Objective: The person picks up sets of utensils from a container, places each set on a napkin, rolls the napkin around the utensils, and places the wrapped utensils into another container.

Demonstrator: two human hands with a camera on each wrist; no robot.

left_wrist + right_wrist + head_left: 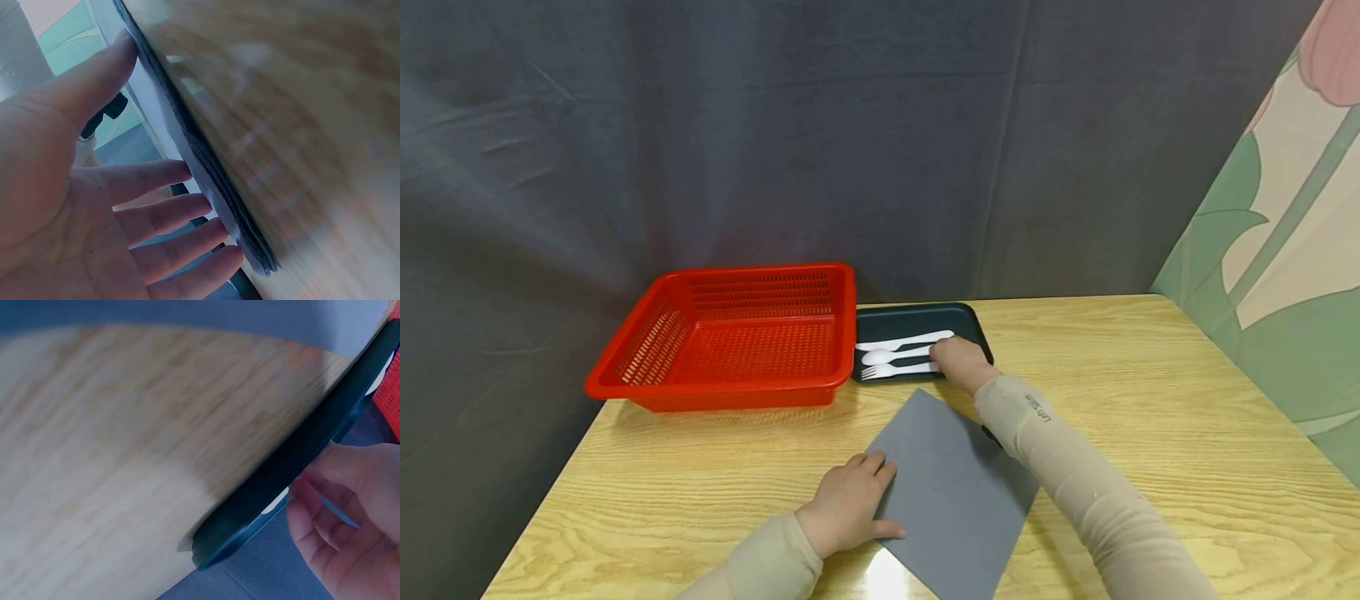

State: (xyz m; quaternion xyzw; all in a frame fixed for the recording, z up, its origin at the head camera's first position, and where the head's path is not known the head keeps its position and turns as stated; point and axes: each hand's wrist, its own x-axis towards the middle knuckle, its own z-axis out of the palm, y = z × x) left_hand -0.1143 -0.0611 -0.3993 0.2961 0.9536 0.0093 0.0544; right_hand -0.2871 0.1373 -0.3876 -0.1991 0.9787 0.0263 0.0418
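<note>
White spoon (877, 357) lies between white knife (917, 339) and white fork (898, 369) in dark tray (917, 317), just below frame centre. Judged light, stiff, smooth; best taken by the handle. Of the hands, the right hand (958, 360) bends its fingers at the handles; grip cannot be confirmed. Left hand (848, 502), lower centre, fingers extended, grips nothing, touching grey sheet (955, 492). Red basket (722, 392) stands left on the worktop (1112, 358).

A white knife (904, 341), spoon (895, 356) and fork (898, 368) lay side by side in the black tray (917, 317), knife rearmost; a flat gray cloth (955, 492) lay cornerwise in front of it.
</note>
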